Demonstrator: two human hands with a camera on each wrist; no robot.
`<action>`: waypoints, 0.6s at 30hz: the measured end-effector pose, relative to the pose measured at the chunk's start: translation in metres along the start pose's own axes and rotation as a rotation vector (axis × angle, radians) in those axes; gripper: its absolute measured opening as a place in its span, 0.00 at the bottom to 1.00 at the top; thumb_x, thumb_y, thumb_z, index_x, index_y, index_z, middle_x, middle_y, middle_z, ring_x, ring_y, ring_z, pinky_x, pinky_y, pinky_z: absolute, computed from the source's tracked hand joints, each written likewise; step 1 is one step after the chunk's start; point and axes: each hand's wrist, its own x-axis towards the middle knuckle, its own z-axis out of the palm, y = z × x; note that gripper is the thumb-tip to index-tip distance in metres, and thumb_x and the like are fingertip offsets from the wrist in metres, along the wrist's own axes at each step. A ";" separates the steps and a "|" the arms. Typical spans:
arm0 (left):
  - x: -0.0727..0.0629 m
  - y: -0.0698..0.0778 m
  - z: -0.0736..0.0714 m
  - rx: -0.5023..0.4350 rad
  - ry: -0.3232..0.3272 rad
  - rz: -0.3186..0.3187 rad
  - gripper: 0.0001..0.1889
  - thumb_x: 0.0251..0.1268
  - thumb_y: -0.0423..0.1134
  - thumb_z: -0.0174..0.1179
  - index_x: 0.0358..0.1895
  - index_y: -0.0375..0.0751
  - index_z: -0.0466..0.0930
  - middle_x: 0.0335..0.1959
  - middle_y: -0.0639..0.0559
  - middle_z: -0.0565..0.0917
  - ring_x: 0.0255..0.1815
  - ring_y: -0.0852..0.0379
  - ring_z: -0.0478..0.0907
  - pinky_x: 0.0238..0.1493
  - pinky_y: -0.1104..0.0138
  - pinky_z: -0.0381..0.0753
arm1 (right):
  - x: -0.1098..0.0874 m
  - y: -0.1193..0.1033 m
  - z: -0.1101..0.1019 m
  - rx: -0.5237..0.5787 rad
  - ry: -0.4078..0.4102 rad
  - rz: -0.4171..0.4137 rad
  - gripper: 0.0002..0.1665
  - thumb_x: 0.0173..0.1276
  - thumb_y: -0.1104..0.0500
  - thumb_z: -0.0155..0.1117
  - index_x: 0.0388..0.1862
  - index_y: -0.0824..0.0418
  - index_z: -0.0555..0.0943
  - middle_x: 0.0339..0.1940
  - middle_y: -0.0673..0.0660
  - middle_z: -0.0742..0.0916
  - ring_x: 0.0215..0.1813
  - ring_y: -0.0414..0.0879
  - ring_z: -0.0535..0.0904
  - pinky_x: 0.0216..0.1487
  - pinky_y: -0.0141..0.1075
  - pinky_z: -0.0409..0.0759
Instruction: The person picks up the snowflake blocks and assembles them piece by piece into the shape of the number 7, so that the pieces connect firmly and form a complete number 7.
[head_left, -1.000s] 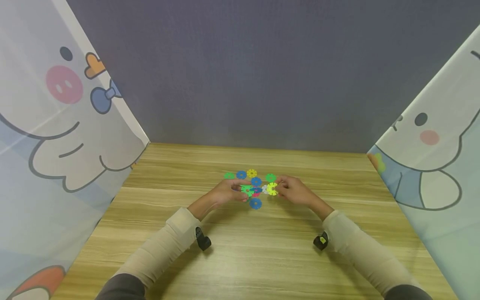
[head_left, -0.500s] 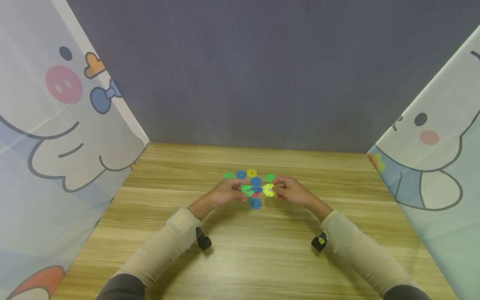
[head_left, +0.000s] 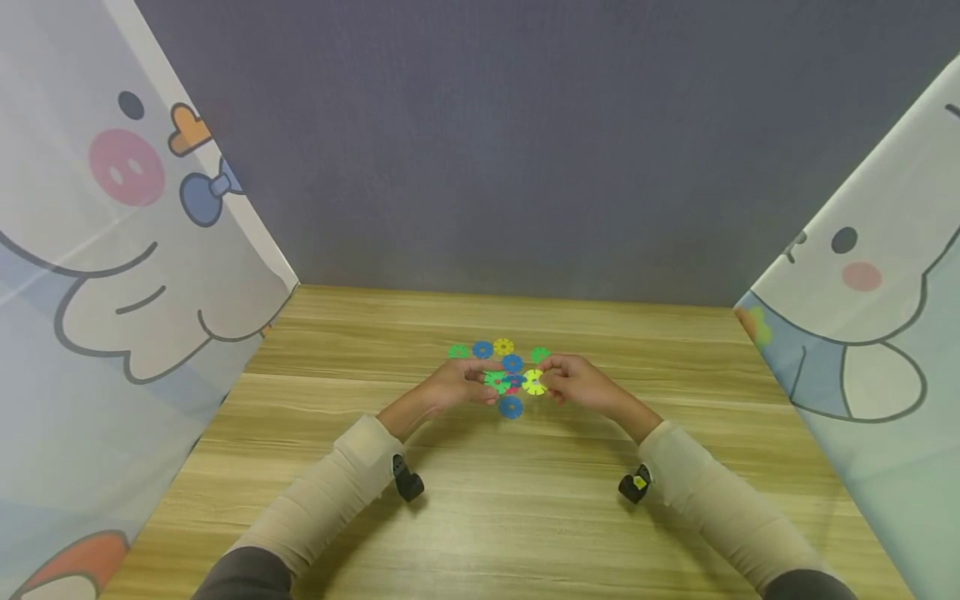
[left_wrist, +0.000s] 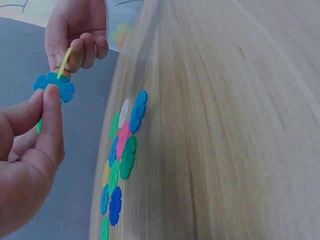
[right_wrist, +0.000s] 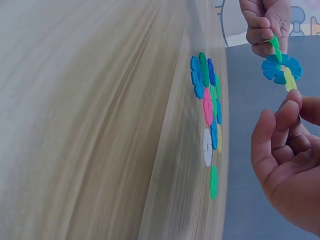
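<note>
Above the table, my left hand [head_left: 456,385] pinches a small assembly of notched plastic flower discs: a blue disc [left_wrist: 65,88] with a green disc [right_wrist: 276,48] set crosswise into it. My right hand [head_left: 583,382] pinches a yellow disc [head_left: 533,382] between thumb and fingers. In the left wrist view, the yellow disc's edge meets the blue disc's rim at an angle. The right wrist view has the yellow disc overlapping that rim; how deep it sits in a notch I cannot tell.
Several loose discs lie flat on the wooden table [head_left: 480,517] beneath and behind the hands, among them a yellow disc [head_left: 503,346], a pink disc [right_wrist: 208,106] and a white disc [right_wrist: 207,147]. A grey panel [head_left: 480,150] stands at the back, with cartoon-printed panels on both sides.
My right hand has moved left, bringing the yellow disc up to the blue disc. My left hand has stayed nearly still, its green disc shifting very slightly right.
</note>
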 end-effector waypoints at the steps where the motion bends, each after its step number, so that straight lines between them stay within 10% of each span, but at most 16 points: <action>1: 0.000 0.000 0.000 0.001 0.000 0.002 0.29 0.70 0.27 0.62 0.74 0.35 0.68 0.37 0.51 0.71 0.48 0.50 0.88 0.61 0.54 0.85 | 0.000 0.000 0.000 0.004 0.000 0.001 0.18 0.80 0.60 0.54 0.59 0.72 0.75 0.29 0.55 0.81 0.33 0.47 0.78 0.41 0.44 0.86; 18: -0.005 0.001 0.005 0.100 0.065 0.047 0.25 0.68 0.24 0.61 0.68 0.34 0.75 0.36 0.47 0.83 0.45 0.42 0.88 0.54 0.60 0.89 | 0.002 -0.005 0.007 0.126 -0.032 0.026 0.19 0.80 0.62 0.51 0.61 0.75 0.73 0.25 0.50 0.82 0.24 0.37 0.75 0.22 0.27 0.70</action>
